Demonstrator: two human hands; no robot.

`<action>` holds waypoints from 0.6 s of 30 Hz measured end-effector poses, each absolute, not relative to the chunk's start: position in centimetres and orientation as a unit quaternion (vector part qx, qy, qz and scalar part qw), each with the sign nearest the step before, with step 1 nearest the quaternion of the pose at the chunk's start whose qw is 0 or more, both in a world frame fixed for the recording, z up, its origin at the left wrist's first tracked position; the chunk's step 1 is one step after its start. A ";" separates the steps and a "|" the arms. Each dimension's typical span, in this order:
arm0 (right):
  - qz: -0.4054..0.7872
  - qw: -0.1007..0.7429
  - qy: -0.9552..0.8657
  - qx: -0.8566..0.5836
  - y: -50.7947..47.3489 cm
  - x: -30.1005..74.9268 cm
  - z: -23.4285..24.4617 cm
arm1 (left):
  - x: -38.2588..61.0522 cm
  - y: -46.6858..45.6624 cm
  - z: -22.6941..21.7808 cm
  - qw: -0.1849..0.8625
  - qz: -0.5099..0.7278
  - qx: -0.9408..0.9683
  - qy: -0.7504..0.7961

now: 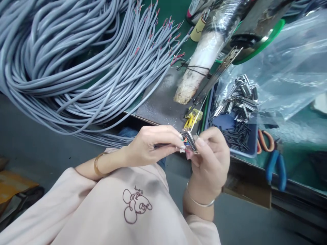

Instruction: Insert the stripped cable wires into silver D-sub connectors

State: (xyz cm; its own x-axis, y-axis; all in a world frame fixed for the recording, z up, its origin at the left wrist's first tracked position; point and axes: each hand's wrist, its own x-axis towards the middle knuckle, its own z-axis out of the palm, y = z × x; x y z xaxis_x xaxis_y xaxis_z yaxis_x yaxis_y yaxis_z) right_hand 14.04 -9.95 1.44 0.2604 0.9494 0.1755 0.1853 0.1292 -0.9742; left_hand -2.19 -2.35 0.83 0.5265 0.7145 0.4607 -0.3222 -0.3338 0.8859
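Note:
My left hand (pixel 150 144) pinches a thin grey cable (pixel 160 145) whose coloured wire ends meet a small metal multi-pin connector (pixel 190 141). My right hand (pixel 211 158) is closed round that connector, thumb and forefinger on its edge. Both hands hover in front of the bench edge, above my lap in a pink top. A gold bangle sits on my left wrist, a silver one on the right.
A big bundle of grey cables (pixel 63 61) with stripped coloured tips covers the bench at left. A blue tray (pixel 242 136) holds several connectors and black sleeves. Blue-handled pliers (pixel 276 165), orange-handled scissors (pixel 265 141), a wrapped tool arm (pixel 201 64) and clear plastic bag (pixel 288 61) lie nearby.

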 end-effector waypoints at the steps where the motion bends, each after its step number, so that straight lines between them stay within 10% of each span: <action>1: 0.361 0.547 -0.500 -0.566 -10.0 14.0 1.7 | -2.2 -2.4 0.7 0.544 0.464 0.682 0.153; 8: -0.138 0.646 -0.496 -0.564 -9.6 14.0 0.8 | -1.5 -2.3 0.1 0.708 0.383 0.518 0.287; 18: -0.061 0.469 -0.646 -0.599 -9.8 14.4 -1.2 | -0.3 -1.6 -0.5 0.750 0.377 0.462 0.288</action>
